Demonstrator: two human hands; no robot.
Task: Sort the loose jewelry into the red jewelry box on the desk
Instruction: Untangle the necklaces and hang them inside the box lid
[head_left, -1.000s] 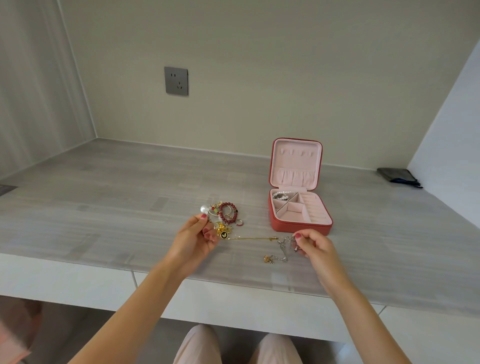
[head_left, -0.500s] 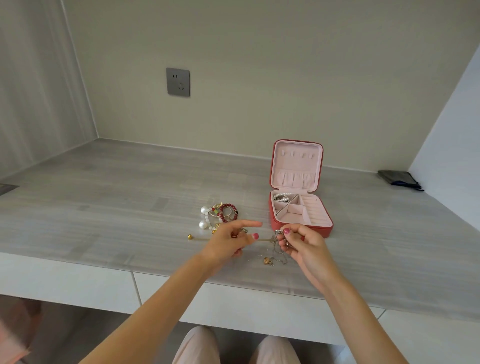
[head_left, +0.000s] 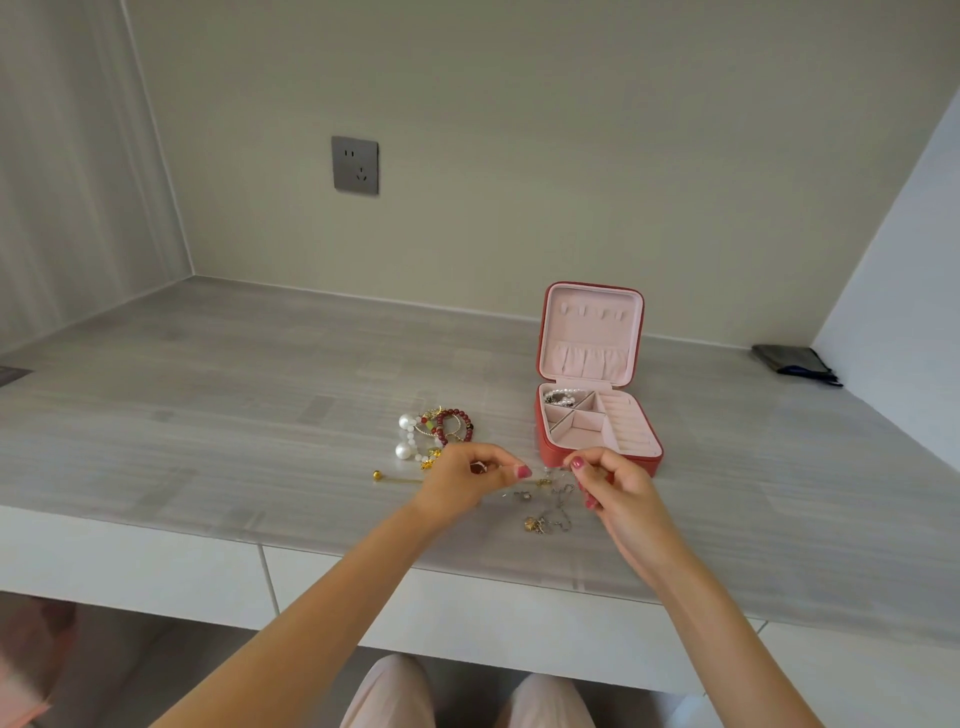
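**Most of the jewelry still outside the box**

The red jewelry box (head_left: 597, 452) stands open on the grey desk (head_left: 208, 405), lid upright, just beyond the hands. Of its pink compartments, only the far-left one holds anything: a small heap of pearl and dark pieces (head_left: 560, 397). The other compartments and the ring rolls look bare.

The left hand (head_left: 465, 480) and the right hand (head_left: 610, 480) meet just in front of the box. Both are pinched narrow, thumb against fingertips, on a fine chain (head_left: 558, 493) that runs between them; silver links droop from the right hand down to a tangle with a gold charm (head_left: 535, 524) lying on the desk. How many chains are knotted together there is too fine to tell.

To the left of the hands sits the unsorted cluster: a red bead bracelet (head_left: 457, 423), large white pearls (head_left: 408, 436) and small gold pieces. A gold pin with a ball head (head_left: 387, 476) lies apart, nearer the desk edge.

By this showing the task is early: one compartment started, the chain in hand not yet freed or placed, and the bracelet, pearls, pin and gold bits all left to go in.
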